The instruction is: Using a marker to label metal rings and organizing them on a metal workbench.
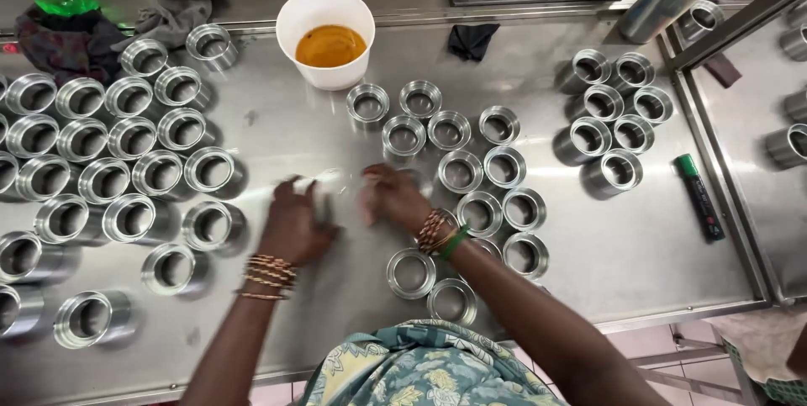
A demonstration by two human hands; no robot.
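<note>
1. The left hand (294,223) and right hand (393,196) meet near the middle of the steel bench (639,246), both blurred.
2. Between them sits a pale, blurred thing (336,181), possibly a metal ring like the rest or a cloth; I cannot tell which, nor whether either hand is closed on it. The fingers look curled.
3. Shiny metal rings (109,179) crowd the bench's left edge; a smaller cluster (471,171) lies just beside the right hand, and another group (614,112) stands toward the right edge.
4. A white bowl of amber liquid (326,36) stands near the far edge.
5. Such a ring looks stiff, fairly heavy for its size and, judging by the oily-looking liquid nearby, likely slippery; gripping across the outer wall seems the surest hold.
6. A green-capped marker (699,196) lies at the right edge.
</note>
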